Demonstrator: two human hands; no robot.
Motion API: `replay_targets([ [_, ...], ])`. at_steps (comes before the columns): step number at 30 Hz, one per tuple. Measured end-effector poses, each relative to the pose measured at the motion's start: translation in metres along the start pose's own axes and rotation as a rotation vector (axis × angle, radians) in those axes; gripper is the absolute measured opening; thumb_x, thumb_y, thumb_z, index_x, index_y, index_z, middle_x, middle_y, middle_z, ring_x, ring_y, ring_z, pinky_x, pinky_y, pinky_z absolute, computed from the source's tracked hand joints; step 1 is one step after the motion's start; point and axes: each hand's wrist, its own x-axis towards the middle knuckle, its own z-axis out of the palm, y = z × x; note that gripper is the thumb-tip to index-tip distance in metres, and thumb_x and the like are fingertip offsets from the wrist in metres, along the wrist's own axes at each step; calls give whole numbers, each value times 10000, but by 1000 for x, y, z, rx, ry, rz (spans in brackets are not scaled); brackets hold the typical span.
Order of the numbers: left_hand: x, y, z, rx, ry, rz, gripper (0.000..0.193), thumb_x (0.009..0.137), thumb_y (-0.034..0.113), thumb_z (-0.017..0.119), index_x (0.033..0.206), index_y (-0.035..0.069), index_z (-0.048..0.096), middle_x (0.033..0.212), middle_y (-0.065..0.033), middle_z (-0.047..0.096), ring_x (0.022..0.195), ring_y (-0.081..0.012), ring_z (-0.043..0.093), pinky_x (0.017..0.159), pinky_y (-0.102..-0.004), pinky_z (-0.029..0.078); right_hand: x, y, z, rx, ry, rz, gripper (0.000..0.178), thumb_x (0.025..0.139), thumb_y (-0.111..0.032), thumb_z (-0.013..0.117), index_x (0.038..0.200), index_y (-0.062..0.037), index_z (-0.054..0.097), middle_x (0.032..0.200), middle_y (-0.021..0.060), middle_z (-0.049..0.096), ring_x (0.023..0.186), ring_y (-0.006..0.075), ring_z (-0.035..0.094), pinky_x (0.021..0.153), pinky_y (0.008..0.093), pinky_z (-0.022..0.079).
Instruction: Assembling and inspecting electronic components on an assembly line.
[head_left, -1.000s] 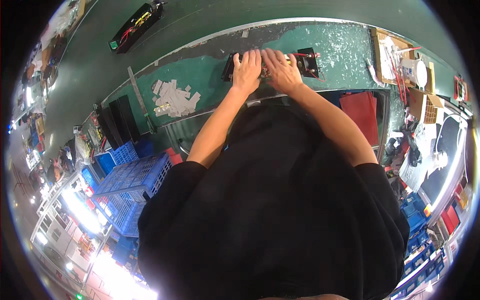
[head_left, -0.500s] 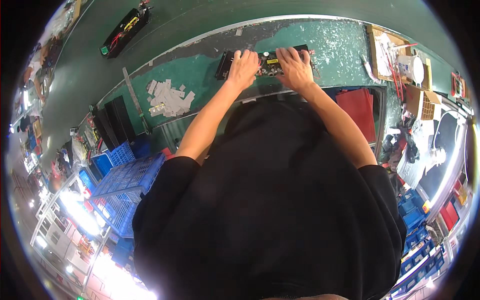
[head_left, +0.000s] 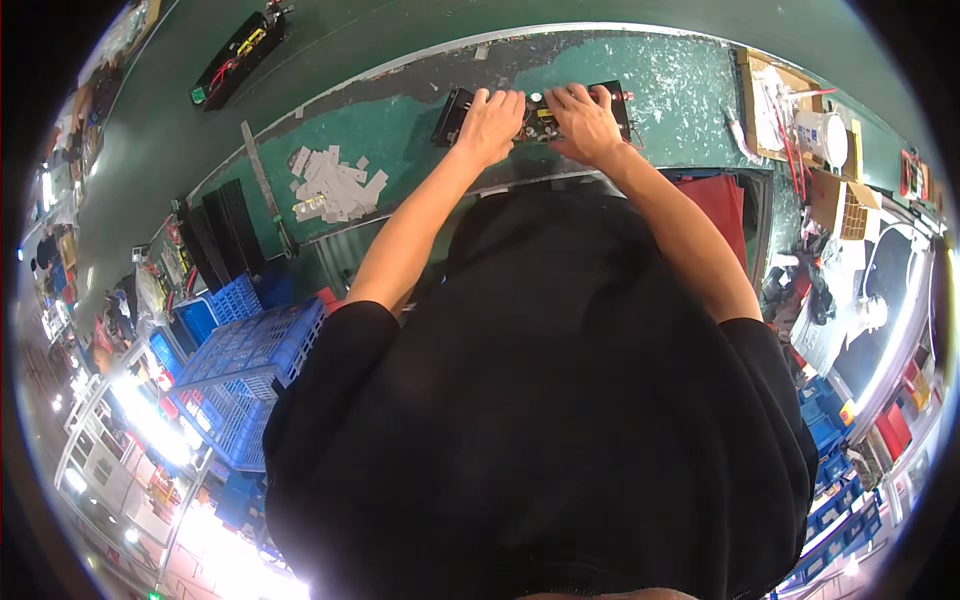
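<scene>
An open black metal casing (head_left: 452, 118) with a circuit board and electronic parts lies lengthwise on the green bench. Red terminals stick out at its right end. My left hand (head_left: 490, 127) bends over the left half, its fingers closed over the casing's parts. Over the right half, my right hand (head_left: 584, 124) has its fingers curled onto the casing and board. Between the hands show a pale round component and a yellow part. What the fingertips touch inside is mostly hidden.
White paper labels (head_left: 337, 187) lie scattered left of the casing, beside a metal strip (head_left: 262, 175). A second black casing (head_left: 240, 62) sits on the green belt beyond. At the right stand a cardboard tray (head_left: 768, 105) and white tub (head_left: 822, 137). Blue crates (head_left: 250, 345) are lower left.
My hands have come slightly closer together over the casing, the right one shifting left. The second casing on the belt appears a little farther left and up.
</scene>
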Motion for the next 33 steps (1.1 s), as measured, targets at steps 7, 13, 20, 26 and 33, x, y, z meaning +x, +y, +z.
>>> replay_targets([
  [7, 3, -1, 3, 32, 31, 56, 738, 598, 273, 824, 1219, -4, 538, 1026, -54, 547, 1002, -186, 530, 853, -352, 383, 0, 3, 2, 9, 34, -25, 806, 654, -424, 781, 1318, -73, 491, 1246, 26, 513, 1189, 207, 445, 974, 507, 346],
  [13, 4, 11, -4, -222, 114, -91, 1020, 570, 378, 850, 1370, -41, 375, 1276, -132, 524, 1175, -251, 511, 920, -419, 360, 5, 12, 4, -49, 62, -67, 746, 644, -399, 781, 1274, -81, 536, 1169, 17, 561, 1147, 185, 475, 951, 466, 361],
  [20, 18, 24, 2, -281, 160, -135, 879, 575, 387, 840, 1265, -25, 483, 1105, -119, 585, 1056, -261, 559, 883, -409, 391, 13, 13, -1, 4, 32, -98, 523, 669, -339, 753, 1116, -105, 616, 1066, -1, 602, 1098, 174, 509, 920, 429, 372],
  [26, 21, 19, 12, -201, 239, -58, 815, 595, 392, 830, 1201, -31, 486, 990, -117, 588, 960, -258, 574, 834, -385, 426, 9, 15, 1, 46, 12, -107, 654, 659, -326, 758, 1228, -81, 551, 1151, 22, 571, 1124, 191, 498, 954, 442, 356],
  [33, 23, 20, 8, -189, 168, -65, 783, 599, 395, 827, 1172, -19, 491, 996, -120, 580, 960, -258, 570, 835, -386, 427, 7, 22, 0, 35, -3, -146, 712, 643, -272, 770, 1277, -70, 517, 1187, 32, 556, 1140, 194, 491, 954, 417, 363],
])
